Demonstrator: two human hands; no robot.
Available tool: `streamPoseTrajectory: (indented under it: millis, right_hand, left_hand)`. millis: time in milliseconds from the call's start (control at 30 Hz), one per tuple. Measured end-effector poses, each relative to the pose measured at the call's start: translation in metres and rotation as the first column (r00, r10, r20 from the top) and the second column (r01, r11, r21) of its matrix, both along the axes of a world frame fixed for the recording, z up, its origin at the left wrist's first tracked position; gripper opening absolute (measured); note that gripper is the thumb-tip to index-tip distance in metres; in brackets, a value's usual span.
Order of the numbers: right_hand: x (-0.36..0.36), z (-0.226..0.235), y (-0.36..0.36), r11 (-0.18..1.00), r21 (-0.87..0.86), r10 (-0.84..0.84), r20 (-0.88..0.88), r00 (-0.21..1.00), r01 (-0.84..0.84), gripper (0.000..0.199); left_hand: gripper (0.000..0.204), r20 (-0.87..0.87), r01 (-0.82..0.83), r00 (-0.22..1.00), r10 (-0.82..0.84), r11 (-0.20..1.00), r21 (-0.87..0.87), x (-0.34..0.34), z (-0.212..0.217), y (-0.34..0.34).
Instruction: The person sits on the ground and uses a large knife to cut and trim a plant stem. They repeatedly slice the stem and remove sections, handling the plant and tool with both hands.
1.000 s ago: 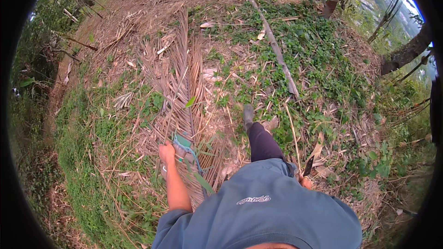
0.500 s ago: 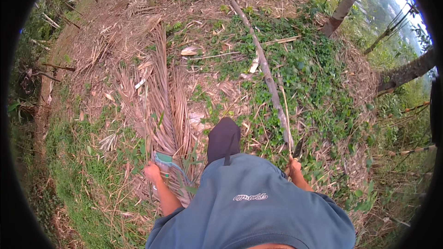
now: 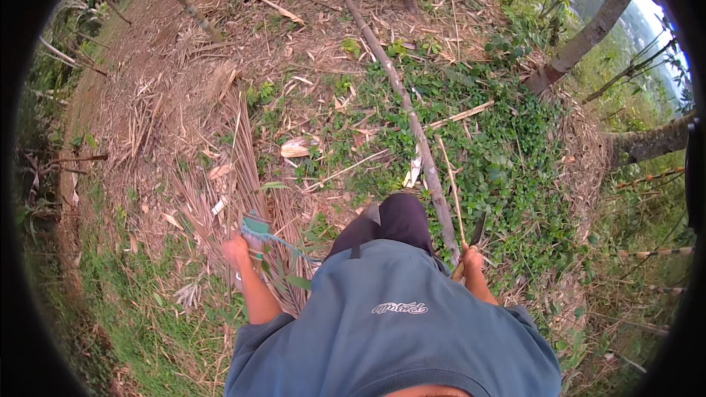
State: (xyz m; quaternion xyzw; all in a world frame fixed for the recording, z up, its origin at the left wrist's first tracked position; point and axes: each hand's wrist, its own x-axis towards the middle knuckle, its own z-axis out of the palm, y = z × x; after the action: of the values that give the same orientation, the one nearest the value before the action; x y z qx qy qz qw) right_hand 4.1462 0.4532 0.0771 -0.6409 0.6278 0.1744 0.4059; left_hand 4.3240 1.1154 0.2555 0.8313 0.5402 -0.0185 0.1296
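Note:
My left hand [image 3: 236,251] is closed, and a thin stem appears to run through the fist. Right beside it is a see-through container [image 3: 256,226] with a teal top and a blue cord [image 3: 291,247] stretching toward my body; whether the fingers touch it I cannot tell. On the other side, my right hand [image 3: 472,259] is wrapped round a thin pale stick [image 3: 453,185], which points forward over the leaves. A knife with a dark blade [image 3: 479,231] juts up from the same hand, its handle mostly covered by the fingers.
A long bare pole [image 3: 401,92] lies across the ground ahead. Dry palm fronds [image 3: 254,147] lie ahead on the left, green ground plants [image 3: 507,132] to the right. A leaning trunk [image 3: 588,33], a low thick trunk [image 3: 651,143] and a short stump [image 3: 409,0] stand farther off.
The view has shifted, so the ground ahead sits lower in it. Both thighs show now instead of one. The container beside my left hand sits more upright; both hands keep their hold.

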Motion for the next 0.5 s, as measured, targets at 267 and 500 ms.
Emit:
streamPoseTrajectory:
  millis: [267,500]
  right_hand:
    - [0.178,-0.015,-0.004,0.925,-0.013,0.374,-0.133,0.918,-0.379,0.049]
    - [0.349,-0.105,-0.018,0.552,-0.487,0.645,-0.265,0.717,-0.677,0.062]
  left_hand:
    - [0.063,0.077,0.215,0.97,-0.229,0.965,0.15,0.319,0.023,0.005]
    - [0.063,0.119,0.11,0.984,-0.132,0.978,0.175,0.516,0.016,-0.017]
